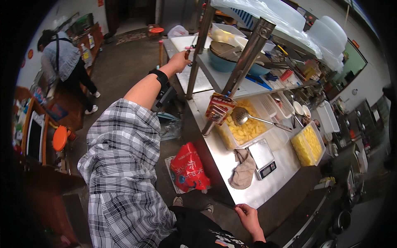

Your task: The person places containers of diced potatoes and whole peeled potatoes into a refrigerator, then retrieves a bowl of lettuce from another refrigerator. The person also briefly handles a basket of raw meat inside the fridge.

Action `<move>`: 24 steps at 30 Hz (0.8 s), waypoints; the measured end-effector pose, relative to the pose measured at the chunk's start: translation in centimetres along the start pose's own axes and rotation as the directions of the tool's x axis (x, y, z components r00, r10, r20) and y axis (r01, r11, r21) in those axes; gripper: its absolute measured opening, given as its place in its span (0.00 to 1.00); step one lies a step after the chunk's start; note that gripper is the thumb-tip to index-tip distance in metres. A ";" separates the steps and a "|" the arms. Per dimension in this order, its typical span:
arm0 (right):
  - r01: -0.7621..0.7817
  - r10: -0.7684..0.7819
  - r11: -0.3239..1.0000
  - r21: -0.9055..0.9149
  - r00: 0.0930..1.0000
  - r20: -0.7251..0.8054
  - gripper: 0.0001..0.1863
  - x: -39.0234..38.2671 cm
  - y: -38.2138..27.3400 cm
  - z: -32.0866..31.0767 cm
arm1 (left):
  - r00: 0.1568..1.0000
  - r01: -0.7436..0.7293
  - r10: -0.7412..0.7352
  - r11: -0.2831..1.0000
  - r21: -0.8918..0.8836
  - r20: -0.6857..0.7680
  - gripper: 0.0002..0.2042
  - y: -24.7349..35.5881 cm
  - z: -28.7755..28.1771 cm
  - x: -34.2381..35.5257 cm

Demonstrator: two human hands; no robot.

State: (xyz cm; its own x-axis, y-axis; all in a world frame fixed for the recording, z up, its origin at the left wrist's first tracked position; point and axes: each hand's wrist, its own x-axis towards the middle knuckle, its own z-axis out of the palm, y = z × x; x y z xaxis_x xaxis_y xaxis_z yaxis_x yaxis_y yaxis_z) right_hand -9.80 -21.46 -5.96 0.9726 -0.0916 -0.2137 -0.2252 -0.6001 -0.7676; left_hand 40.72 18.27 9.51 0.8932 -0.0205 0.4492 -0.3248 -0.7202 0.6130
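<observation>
At the far end of the steel table (198, 105), my left hand (178, 62) is closed on a brown handle (187, 53) beside a white cutting board (184, 42); what the handle belongs to is unclear. My right hand (247, 218) is low at the table's near edge, fingers curled; whether it holds anything is unclear. Near it lie a beige cloth (242, 169) and a digital scale (261, 159). Behind these, a slotted ladle (240, 116) rests over a tub of yellow chunks (244, 132). A second tub (308, 144) of yellow pieces stands to the right.
An upper shelf (231, 78) on steel posts carries bowls and tubs. A red bag (188, 169) lies on the floor by the table. Another person (66, 62) bends at a wooden counter on the left. An orange stool (60, 137) stands left of me.
</observation>
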 end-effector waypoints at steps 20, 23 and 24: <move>-0.117 0.114 0.992 0.043 0.991 0.073 0.13 -3.8 -2.4 3.2 | 0.943 0.179 -0.133 0.976 -0.125 0.304 0.10 -3.1 -0.8 -2.6; -0.103 0.104 0.995 -0.017 0.990 0.097 0.13 -3.6 -2.9 3.4 | 0.957 0.006 0.003 1.000 -0.029 0.291 0.14 -3.4 -1.0 -4.0; -0.098 0.100 0.995 -0.017 0.990 0.101 0.13 -3.5 -3.0 3.4 | 0.942 -0.006 0.006 1.000 -0.001 0.336 0.22 -3.3 -1.0 -4.3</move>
State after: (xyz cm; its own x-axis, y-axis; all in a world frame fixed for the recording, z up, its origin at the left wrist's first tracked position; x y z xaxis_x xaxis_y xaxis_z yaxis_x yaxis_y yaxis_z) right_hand -12.77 -16.64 -4.96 0.9345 -0.0702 -0.3491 -0.3187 -0.6019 -0.7322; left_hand 37.65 21.41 6.22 0.9437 -0.2565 0.2088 -0.3307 -0.7197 0.6105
